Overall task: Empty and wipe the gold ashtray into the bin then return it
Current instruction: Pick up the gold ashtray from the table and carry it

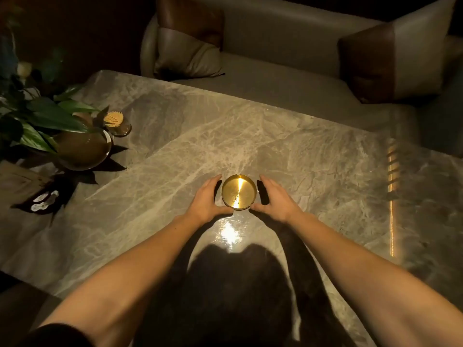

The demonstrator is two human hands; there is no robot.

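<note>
A round gold ashtray (238,192) stands on the grey marble table (175,146), a little ash speckling its shiny bottom. My left hand (210,199) curves around its left side and my right hand (273,196) around its right side. Both thumbs touch the near rim of the ashtray; the fingers stand slightly off its sides. No bin is in view.
A potted plant in a glass bowl (82,149) and a small glass holder of toothpicks (115,122) stand at the table's left. A sofa with cushions (370,58) runs along the far side. A dark card with white shapes (43,200) lies at the left edge.
</note>
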